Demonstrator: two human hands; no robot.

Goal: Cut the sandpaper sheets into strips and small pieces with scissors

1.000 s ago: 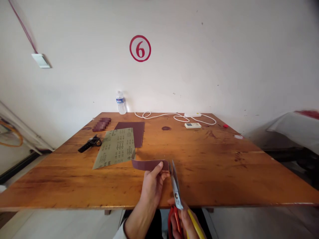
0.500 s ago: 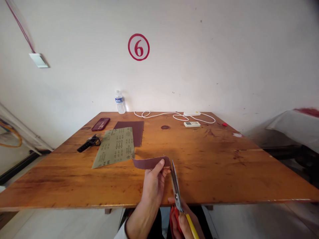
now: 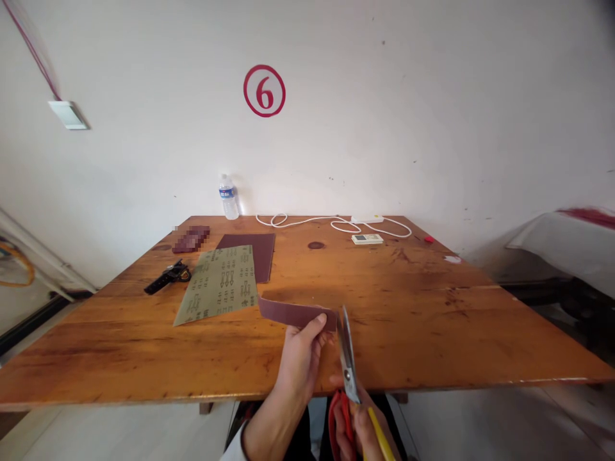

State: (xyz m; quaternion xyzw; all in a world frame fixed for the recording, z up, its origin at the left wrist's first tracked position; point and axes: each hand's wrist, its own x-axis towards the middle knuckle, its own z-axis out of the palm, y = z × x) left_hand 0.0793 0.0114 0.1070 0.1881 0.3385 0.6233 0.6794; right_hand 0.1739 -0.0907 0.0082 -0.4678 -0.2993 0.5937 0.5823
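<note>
My left hand [image 3: 302, 355] pinches a brown strip of sandpaper [image 3: 291, 315] near its right end, thumb on top, held above the front of the table. The strip's far end reaches left, close to a larger sheet. Around the handles of a pair of scissors [image 3: 348, 371], one red and one yellow, my right hand [image 3: 362, 422] is closed. Their blades point up and stand slightly apart, just right of the strip's end. Behind lies a printed sandpaper sheet [image 3: 216, 285], back side up, partly covering a brown sandpaper sheet [image 3: 264, 256].
On the wooden table [image 3: 394, 326] a black object [image 3: 168, 276] and a blurred dark red item [image 3: 191, 239] lie at left. A water bottle [image 3: 229, 197] stands at the back. A white cable [image 3: 307, 221], a power strip [image 3: 368, 219] and a remote [image 3: 367, 239] lie toward the back right.
My left hand and the strip have shifted slightly right, and the strip hangs straighter. The scissors have moved right and their blades have spread a little wider.
</note>
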